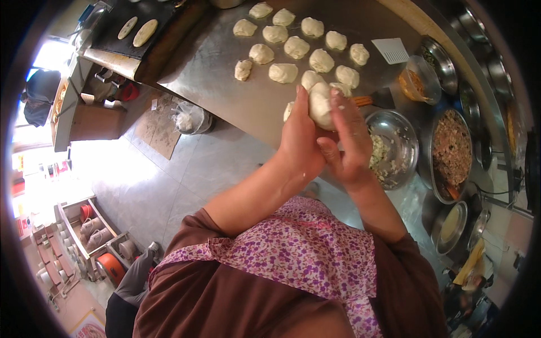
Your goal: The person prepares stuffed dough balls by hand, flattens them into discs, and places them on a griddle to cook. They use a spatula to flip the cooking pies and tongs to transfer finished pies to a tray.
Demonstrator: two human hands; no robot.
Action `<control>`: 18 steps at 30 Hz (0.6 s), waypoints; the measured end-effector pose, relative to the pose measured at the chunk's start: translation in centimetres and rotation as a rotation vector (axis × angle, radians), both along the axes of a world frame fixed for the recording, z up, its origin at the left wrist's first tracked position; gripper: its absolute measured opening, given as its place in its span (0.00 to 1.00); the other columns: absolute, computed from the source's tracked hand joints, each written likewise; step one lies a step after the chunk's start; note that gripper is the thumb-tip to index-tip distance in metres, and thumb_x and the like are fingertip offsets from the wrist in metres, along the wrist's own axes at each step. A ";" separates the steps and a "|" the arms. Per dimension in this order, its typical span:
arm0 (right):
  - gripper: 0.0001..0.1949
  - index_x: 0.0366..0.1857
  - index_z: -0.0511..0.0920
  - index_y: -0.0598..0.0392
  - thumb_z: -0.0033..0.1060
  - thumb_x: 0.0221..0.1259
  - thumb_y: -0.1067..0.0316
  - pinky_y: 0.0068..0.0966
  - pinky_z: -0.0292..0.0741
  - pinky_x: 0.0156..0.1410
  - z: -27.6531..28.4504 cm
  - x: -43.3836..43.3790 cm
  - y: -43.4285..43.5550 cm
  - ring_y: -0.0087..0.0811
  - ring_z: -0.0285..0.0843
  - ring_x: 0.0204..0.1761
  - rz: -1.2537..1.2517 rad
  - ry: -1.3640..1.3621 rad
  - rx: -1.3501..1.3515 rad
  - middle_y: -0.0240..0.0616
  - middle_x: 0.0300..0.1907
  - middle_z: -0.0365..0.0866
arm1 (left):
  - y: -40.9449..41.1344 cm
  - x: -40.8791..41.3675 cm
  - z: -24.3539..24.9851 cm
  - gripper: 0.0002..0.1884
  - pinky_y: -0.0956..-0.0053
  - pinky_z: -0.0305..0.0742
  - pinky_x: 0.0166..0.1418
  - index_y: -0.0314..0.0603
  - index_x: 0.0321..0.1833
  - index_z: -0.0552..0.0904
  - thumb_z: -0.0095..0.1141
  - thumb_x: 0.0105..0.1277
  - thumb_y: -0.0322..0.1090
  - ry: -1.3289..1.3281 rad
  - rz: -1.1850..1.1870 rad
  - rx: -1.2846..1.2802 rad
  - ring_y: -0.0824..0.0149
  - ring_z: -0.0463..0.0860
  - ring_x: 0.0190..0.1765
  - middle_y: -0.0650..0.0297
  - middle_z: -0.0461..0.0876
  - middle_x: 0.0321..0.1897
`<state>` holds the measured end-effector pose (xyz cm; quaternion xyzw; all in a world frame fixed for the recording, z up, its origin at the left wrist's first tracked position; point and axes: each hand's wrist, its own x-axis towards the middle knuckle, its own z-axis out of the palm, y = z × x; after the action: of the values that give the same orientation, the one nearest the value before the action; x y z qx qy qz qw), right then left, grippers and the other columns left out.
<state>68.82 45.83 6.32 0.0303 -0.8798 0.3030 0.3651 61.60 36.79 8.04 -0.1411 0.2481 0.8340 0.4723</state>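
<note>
A smooth lump of pale dough [320,103] is held between my two hands over the steel worktop [207,63]. My left hand [301,141] cups its left side, thumb pointing up. Along the right side lie the fingers of my right hand [353,139], its thumb bent in near the left palm. Just beyond the fingertips, another dough piece [312,78] appears to touch or sit behind the held lump. Several more dough pieces [297,47] rest in loose rows across the worktop. Some lumps close to my hands are partly hidden.
Right of my hands stand a steel bowl [405,141] of chopped pale vegetable and a basin of minced filling [452,143]. Farther back are a clear tub [432,93], a white slotted scraper [391,50] and a wooden-handled tool [363,101]. Flatbreads [145,33] lie on a griddle, upper left.
</note>
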 end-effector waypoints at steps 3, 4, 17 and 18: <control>0.30 0.65 0.74 0.58 0.70 0.60 0.57 0.50 0.60 0.75 1.6 2.3 2.8 0.51 0.67 0.72 0.057 -0.056 -0.017 0.49 0.64 0.77 | -0.8 0.7 2.6 0.42 0.51 0.64 0.75 0.46 0.74 0.64 0.28 0.72 0.73 0.116 -0.108 0.448 0.50 0.66 0.74 0.55 0.68 0.71; 0.30 0.64 0.74 0.57 0.71 0.58 0.56 0.51 0.56 0.77 4.3 2.3 3.6 0.51 0.64 0.74 0.127 -0.098 0.066 0.48 0.66 0.75 | -1.3 -0.4 1.8 0.45 0.44 0.63 0.74 0.49 0.77 0.61 0.27 0.69 0.76 0.156 -0.165 0.519 0.47 0.64 0.75 0.53 0.65 0.74; 0.19 0.49 0.84 0.48 0.77 0.52 0.58 0.33 0.69 0.61 3.0 5.8 7.2 0.33 0.72 0.56 0.100 -0.098 -0.101 0.36 0.53 0.76 | 3.8 4.2 -1.1 0.19 0.63 0.77 0.62 0.45 0.58 0.74 0.41 0.79 0.51 0.385 -0.008 0.153 0.59 0.78 0.57 0.56 0.77 0.54; 0.21 0.52 0.83 0.48 0.77 0.53 0.60 0.31 0.69 0.61 3.6 5.8 6.8 0.33 0.72 0.58 0.077 -0.113 -0.199 0.37 0.54 0.75 | 3.8 4.3 -1.1 0.17 0.63 0.77 0.61 0.45 0.56 0.74 0.42 0.79 0.49 0.451 -0.009 0.151 0.60 0.79 0.57 0.56 0.77 0.53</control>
<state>74.67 52.67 9.89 0.0106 -0.8626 0.4041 0.3042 65.93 40.62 6.92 0.0856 0.2847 0.8585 0.4179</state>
